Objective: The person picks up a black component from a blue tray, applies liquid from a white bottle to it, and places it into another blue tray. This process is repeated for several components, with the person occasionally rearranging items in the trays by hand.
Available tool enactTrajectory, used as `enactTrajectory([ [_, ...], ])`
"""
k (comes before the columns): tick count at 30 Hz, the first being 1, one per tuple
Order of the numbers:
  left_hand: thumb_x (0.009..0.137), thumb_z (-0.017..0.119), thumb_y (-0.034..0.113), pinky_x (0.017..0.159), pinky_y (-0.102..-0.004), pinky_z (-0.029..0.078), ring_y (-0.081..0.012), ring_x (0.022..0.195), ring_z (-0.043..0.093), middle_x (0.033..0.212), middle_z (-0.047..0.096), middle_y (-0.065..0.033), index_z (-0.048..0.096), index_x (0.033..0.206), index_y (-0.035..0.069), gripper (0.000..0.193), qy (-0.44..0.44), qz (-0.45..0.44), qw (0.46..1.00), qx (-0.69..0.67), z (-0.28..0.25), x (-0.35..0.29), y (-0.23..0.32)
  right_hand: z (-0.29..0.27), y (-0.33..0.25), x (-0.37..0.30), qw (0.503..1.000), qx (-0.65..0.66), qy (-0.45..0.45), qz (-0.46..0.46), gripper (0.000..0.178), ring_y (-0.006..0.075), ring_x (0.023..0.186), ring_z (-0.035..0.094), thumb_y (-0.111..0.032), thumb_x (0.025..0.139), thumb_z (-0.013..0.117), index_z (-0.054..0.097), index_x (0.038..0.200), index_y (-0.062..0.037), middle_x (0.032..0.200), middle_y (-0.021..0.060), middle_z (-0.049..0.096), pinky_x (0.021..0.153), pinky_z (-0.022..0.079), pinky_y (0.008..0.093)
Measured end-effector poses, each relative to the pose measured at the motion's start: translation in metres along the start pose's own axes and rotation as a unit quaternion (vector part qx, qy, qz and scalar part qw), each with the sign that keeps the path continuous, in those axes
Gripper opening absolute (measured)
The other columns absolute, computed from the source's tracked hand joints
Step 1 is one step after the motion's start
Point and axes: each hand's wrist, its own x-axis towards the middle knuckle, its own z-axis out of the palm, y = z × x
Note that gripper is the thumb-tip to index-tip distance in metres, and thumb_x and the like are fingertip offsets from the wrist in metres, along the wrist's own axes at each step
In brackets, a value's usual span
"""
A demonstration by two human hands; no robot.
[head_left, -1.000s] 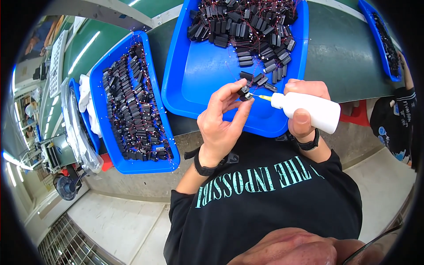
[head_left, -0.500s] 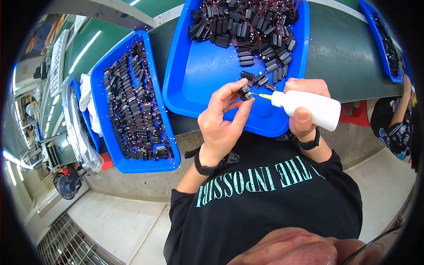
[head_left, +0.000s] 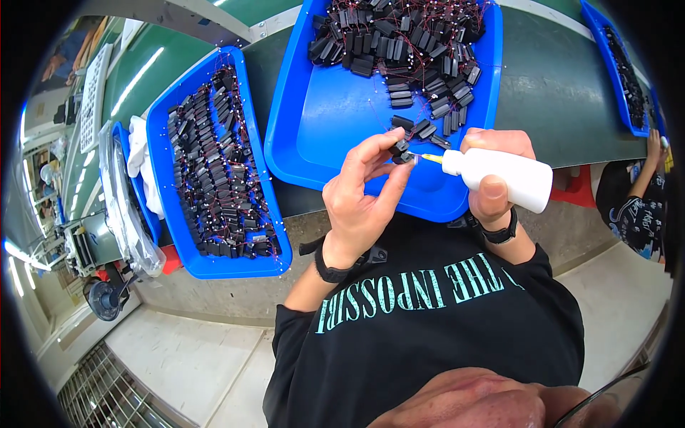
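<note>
Between the thumb and fingers of my left hand (head_left: 360, 196) are small black blocks (head_left: 401, 151), pinched over the near part of a blue tray (head_left: 285, 160). My right hand (head_left: 496, 175) grips a white squeeze bottle (head_left: 517, 178), tilted so its yellow-based needle tip (head_left: 431, 158) points left at the blocks. The needle's end is at or very close to them; whether it touches I cannot tell. Further back in the tray lies a heap of black blocks (head_left: 399, 46) with thin red wires and small white connectors. A few loose blocks (head_left: 421, 128) rest just beyond my left fingertips.
Left of the main tray, a second blue tray (head_left: 207, 267) holds rows of wired black blocks. Clear plastic bags (head_left: 132, 214) and a white cloth (head_left: 143, 167) lie beyond it. At far right, another person's arm (head_left: 648, 171) reaches toward a third blue tray (head_left: 596, 32).
Both hands, with the blocks and the bottle, have shifted very slightly right. The grip of each looks the same. At far right the other person has moved a little.
</note>
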Motion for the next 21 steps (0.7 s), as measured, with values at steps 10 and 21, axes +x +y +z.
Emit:
enactTrajectory([
  [10,0.083,0.065,-0.009,0.086,-0.0297,0.055,-0.0224,0.103,0.065,0.117,0.062,-0.0214,0.050,0.116,-0.007,0.036,-0.005,0.013,1.000,0.002,-0.0015,-0.0002,-0.0015,0.0001,0.0007,0.0021,0.999,0.030,0.039,0.014,0.058,0.0139,0.057,0.051,-0.055,0.084,0.062,0.052,0.100,0.0001,0.073,0.0083,0.055,0.052,0.041,0.0264],
  [21,0.083,0.065,-0.008,0.085,-0.0299,0.055,-0.0223,0.102,0.066,0.117,0.062,-0.0228,0.050,0.116,-0.006,0.036,-0.009,0.028,1.000,0.010,0.0003,0.0004,-0.0012,0.0042,-0.0027,0.0047,1.000,0.007,0.026,0.004,0.057,0.0136,0.060,0.054,-0.055,0.085,0.061,0.053,0.101,-0.0002,0.076,0.0088,0.057,0.053,0.043,0.0262],
])
